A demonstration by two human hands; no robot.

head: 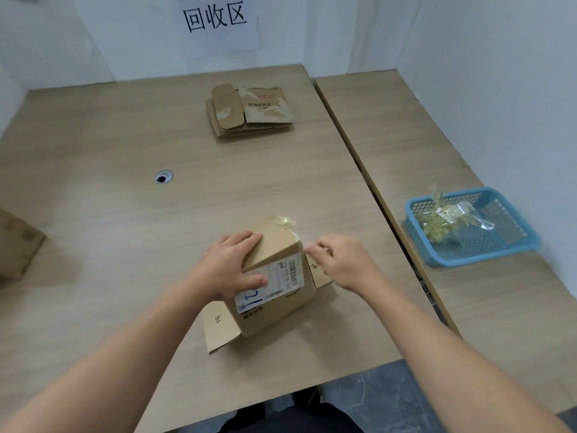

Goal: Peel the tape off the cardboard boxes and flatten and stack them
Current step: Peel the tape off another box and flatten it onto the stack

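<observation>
Left wood-grain table (93,145) with round cable grommet (163,176); right table (406,135) abutting it, bearing a blue mesh basket (484,256); paper sign (218,23) (printed 回收区) on far white wall (484,73).

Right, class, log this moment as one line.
left hand: grips box | right hand: curled at box's right edge | flattened stack: far side | blue basket: holds peeled tape
</observation>
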